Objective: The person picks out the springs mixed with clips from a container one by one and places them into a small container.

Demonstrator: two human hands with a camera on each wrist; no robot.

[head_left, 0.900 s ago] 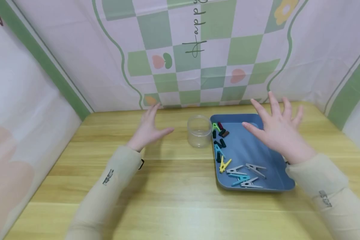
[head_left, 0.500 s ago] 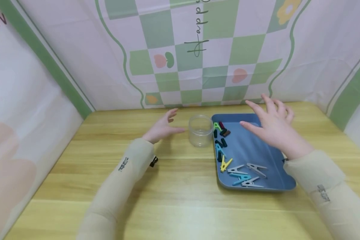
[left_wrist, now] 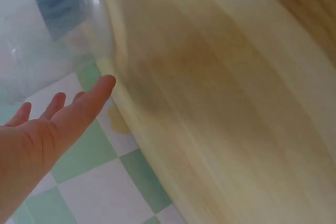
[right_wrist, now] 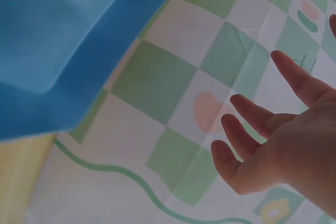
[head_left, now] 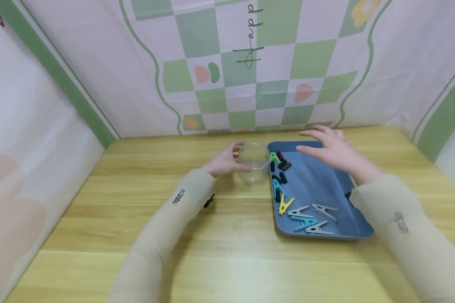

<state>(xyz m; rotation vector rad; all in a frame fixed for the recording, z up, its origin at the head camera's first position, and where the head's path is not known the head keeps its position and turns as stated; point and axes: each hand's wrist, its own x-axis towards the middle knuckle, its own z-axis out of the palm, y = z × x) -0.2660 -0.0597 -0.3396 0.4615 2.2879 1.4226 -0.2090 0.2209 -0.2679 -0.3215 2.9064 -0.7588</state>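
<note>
A clear round jar (head_left: 255, 174) stands on the table against the left side of a blue tray (head_left: 309, 176). My left hand (head_left: 224, 162) is at the jar's left side, thumb in front and fingers behind it. In the left wrist view that hand (left_wrist: 44, 135) has its fingers extended beside the jar (left_wrist: 47, 61); whether they touch it I cannot tell. Over the tray's far part hovers my right hand (head_left: 333, 152), fingers spread and holding nothing. Inside the tray lie a yellow clothespin (head_left: 285, 204), a grey clothespin (head_left: 325, 210), a blue clothespin (head_left: 302, 222) and several small dark pieces (head_left: 282, 178).
The wooden table (head_left: 212, 252) runs up to a checkered cloth backdrop (head_left: 239, 101). A bright green clip (head_left: 274, 157) and a dark red piece (head_left: 280, 156) lie at the tray's far left corner. The tray's rim stands between its contents and the jar.
My left hand has moved right, from the bare table to the jar. The right hand has shifted slightly left over the tray, its fingers less spread. Jar and tray stay in place.
</note>
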